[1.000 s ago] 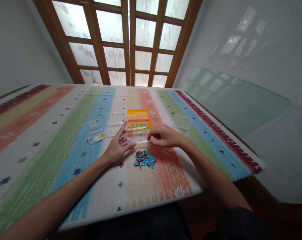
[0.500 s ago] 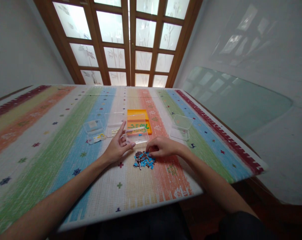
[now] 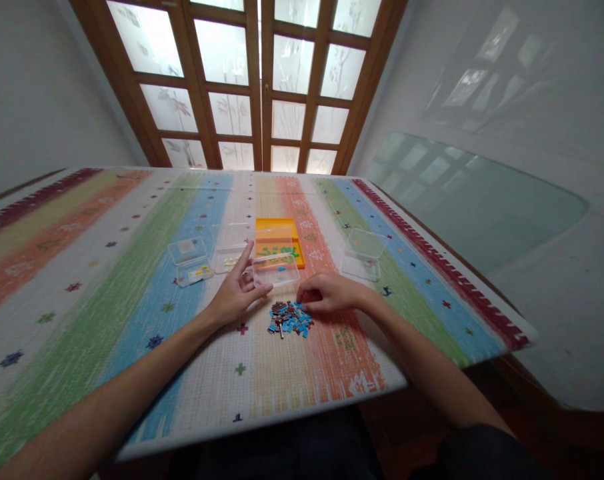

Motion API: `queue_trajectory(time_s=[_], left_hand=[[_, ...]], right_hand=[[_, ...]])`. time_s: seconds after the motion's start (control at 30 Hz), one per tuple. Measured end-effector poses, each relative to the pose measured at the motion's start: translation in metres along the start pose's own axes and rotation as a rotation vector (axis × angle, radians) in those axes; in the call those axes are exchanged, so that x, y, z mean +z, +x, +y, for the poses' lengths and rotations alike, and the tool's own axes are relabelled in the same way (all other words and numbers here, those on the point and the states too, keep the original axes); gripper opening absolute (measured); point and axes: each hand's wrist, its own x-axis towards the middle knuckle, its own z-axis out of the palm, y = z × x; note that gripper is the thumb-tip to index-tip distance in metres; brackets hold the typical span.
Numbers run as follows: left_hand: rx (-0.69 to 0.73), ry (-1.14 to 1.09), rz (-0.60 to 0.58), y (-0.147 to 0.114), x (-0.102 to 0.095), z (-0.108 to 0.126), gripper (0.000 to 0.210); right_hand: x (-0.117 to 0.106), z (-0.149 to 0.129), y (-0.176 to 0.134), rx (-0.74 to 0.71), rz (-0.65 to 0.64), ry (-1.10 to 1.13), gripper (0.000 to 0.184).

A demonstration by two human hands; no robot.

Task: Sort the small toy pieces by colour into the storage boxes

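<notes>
Centrally in the head view, clear box [image 3: 269, 279]: set on the tabletop [image 3: 209, 393] between the two hands, with a small blue piece [image 3: 281, 269] seen inside it.
Left hand [image 3: 237, 292]: placed at the left end of the clear box, its thumb laid by the near edge and its fingers spread along the side; whether the grip is closed on the box cannot be told.
Right hand [image 3: 332, 292]: held low with curled fingers, its tips brought to the far right edge of the pile; whether a piece is pinched in the grip cannot be told.
Pile of pieces [image 3: 293, 321]: heaped on the tabletop nearer the person than the clear box, blue and dark brown mixed together.
Yellow case [image 3: 298, 238]: laid open just beyond the clear box, with green pieces [image 3: 289, 251] scattered in it.
Left container [image 3: 181, 281]: left open well to the left, with yellow pieces [image 3: 200, 273] held inside.
Middle container [image 3: 222, 253]: partly hidden by the left hand, with pale pieces [image 3: 232, 261] in it.
Right container [image 3: 366, 241]: stood open beyond the right hand, made of clear plastic.
Cloth: patterned in coloured stripes, spread over the tabletop.
</notes>
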Motion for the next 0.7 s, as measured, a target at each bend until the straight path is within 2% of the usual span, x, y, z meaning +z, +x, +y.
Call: queue_trajectory(time_s=[0.47,0.7], left_hand=[[0.03,-0.019,-0.015,-0.0004,0.0016,0.0007,0.107],[0.0,-0.019,0.008,-0.0005,0.0011,0.0001,0.109]], right_hand=[[0.0014,-0.001,-0.0009,-0.027,0.026,-0.012,0.018],[0.0035,-0.0026,0.0006,0.001,0.017,-0.025,0.017]])
